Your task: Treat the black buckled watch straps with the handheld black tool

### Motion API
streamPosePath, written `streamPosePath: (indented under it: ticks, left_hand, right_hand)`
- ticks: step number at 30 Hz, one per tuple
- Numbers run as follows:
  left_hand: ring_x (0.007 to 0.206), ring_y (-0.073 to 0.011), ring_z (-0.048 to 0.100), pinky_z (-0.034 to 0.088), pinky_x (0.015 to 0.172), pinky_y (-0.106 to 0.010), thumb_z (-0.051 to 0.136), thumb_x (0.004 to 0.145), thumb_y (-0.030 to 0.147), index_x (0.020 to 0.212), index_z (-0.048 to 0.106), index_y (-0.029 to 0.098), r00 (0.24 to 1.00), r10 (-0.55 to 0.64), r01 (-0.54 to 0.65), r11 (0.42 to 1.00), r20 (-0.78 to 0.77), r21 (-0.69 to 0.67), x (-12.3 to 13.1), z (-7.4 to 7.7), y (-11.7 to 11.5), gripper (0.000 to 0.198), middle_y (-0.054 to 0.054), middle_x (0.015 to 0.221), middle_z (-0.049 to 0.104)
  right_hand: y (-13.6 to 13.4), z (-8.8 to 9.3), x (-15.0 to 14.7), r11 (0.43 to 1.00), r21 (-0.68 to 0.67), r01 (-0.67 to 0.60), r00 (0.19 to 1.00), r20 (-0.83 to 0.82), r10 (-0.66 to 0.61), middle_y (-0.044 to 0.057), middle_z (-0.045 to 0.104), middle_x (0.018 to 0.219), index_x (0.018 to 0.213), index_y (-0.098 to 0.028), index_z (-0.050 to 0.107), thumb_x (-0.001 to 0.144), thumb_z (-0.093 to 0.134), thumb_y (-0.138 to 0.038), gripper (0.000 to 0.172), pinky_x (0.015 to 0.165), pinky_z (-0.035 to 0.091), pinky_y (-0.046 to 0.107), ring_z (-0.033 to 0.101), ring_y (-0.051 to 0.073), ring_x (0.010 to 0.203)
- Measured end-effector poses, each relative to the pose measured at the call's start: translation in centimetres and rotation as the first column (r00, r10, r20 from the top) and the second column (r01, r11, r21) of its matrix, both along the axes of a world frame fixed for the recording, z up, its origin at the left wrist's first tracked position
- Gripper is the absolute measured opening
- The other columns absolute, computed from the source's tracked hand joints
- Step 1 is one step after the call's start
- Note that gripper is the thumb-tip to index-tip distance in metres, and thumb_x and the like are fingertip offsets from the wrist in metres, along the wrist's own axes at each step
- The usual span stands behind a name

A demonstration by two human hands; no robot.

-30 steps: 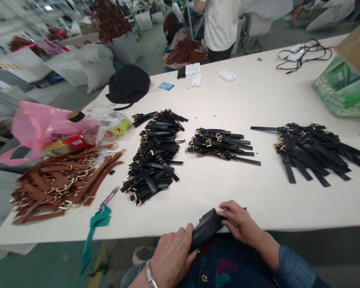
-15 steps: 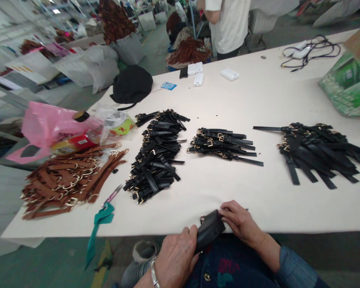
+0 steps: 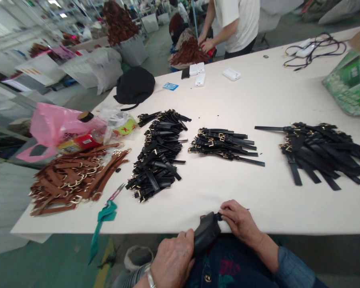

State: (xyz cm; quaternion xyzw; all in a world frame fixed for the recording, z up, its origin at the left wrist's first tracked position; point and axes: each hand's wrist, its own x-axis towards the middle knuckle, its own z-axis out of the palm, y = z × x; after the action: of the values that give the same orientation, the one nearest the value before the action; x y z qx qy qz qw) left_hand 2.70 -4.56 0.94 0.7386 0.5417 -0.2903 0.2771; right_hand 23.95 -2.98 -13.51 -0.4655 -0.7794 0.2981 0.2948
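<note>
The left hand (image 3: 176,256) is gripping a black piece (image 3: 207,233) at the table's (image 3: 156,218) near edge, hiding one end — the right hand (image 3: 239,221), slanting inward, is pinching a dark bit (image 3: 218,216) too small to identify.

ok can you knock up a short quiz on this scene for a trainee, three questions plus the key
1. Multiple choice: the strap pile nearest the pink bag is
a) black
b) brown
c) green

2. True or false: the left hand grasps a black piece, while the right hand is at that piece's far end.

3. Fill the gap: the green cloth lies at the handle end of the ___.

Key
1: b
2: true
3: scissors
</note>
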Motion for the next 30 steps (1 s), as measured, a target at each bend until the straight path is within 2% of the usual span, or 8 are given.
streamPosePath:
  ticks: [3,6,11,14,17,24,30]
  left_hand:
    - [0.084,-0.0243,0.059,0.046,0.072,-0.038,0.046,0.074,0.026,0.104,0.043,0.022,1.0,-0.003,0.002,1.0,0.021,0.027,0.8,-0.5,0.1,0.03,-0.005,0.095,0.06]
    - [0.09,-0.0238,0.058,0.045,0.076,-0.036,0.045,0.076,0.03,0.11,0.041,0.022,0.999,0.006,-0.007,0.999,0.04,0.032,0.6,-0.8,0.2,0.035,-0.006,0.098,0.06]
    - [0.091,-0.0226,0.059,0.044,0.077,-0.035,0.035,0.082,0.034,0.117,0.036,0.02,0.998,0.042,-0.045,0.995,0.04,0.092,-2.2,-0.8,0.3,0.037,-0.007,0.099,0.062]
    - [0.092,-0.0232,0.059,0.044,0.078,-0.036,0.035,0.082,0.034,0.116,0.037,0.02,0.998,0.06,-0.061,0.995,0.01,0.075,-3.8,-0.4,0.0,0.037,-0.007,0.098,0.063]
    - [0.089,-0.0228,0.059,0.044,0.077,-0.036,0.036,0.082,0.034,0.112,0.04,0.021,0.998,0.07,-0.069,0.996,-0.005,0.055,-4.3,-0.2,-0.4,0.034,-0.006,0.096,0.064]
    - [0.092,-0.0233,0.058,0.044,0.078,-0.036,0.04,0.079,0.03,0.118,0.036,0.021,0.999,0.044,-0.045,0.997,0.022,0.068,-2.1,-1.1,-0.4,0.04,-0.007,0.102,0.061]
    - [0.085,-0.0216,0.06,0.043,0.072,-0.032,0.038,0.081,0.036,0.107,0.042,0.021,0.995,0.071,-0.077,0.991,0.064,0.11,-0.7,-1.5,1.3,0.03,-0.005,0.094,0.063]
  right_hand:
    - [0.2,-0.1,0.0,1.0,-0.004,0.003,1.0,0.015,-0.003,0.007,0.058,0.089,0.093,-0.022,0.062,0.082,0.048,-0.016,0.019,0.072,0.047,0.031,0.054,0.018,0.083]
    - [0.2,0.0,0.0,1.0,-0.021,0.003,1.0,0.029,-0.002,0.006,0.058,0.089,0.094,-0.022,0.062,0.083,0.047,-0.017,0.02,0.072,0.047,0.031,0.054,0.018,0.083]
    - [0.2,0.2,0.0,0.999,-0.041,0.006,1.0,0.02,-0.005,0.006,0.059,0.088,0.092,-0.023,0.063,0.084,0.047,-0.02,0.019,0.071,0.047,0.03,0.054,0.017,0.082]
    - [0.2,0.2,0.0,0.999,-0.046,0.017,1.0,0.009,-0.017,0.005,0.059,0.088,0.091,-0.023,0.064,0.084,0.046,-0.022,0.019,0.071,0.047,0.03,0.054,0.017,0.082]
    - [0.2,0.3,-0.1,0.998,-0.051,0.026,1.0,0.004,-0.026,0.005,0.059,0.088,0.091,-0.023,0.064,0.084,0.046,-0.023,0.019,0.071,0.047,0.03,0.054,0.017,0.082]
    - [0.2,0.4,-0.1,0.997,-0.074,0.026,0.999,0.021,-0.024,0.005,0.059,0.088,0.09,-0.023,0.064,0.084,0.047,-0.023,0.018,0.071,0.047,0.029,0.054,0.017,0.082]
    - [0.3,0.2,-0.1,0.999,-0.032,0.022,1.0,-0.006,-0.022,0.006,0.059,0.087,0.091,-0.022,0.063,0.085,0.045,-0.021,0.019,0.07,0.048,0.03,0.055,0.017,0.081]
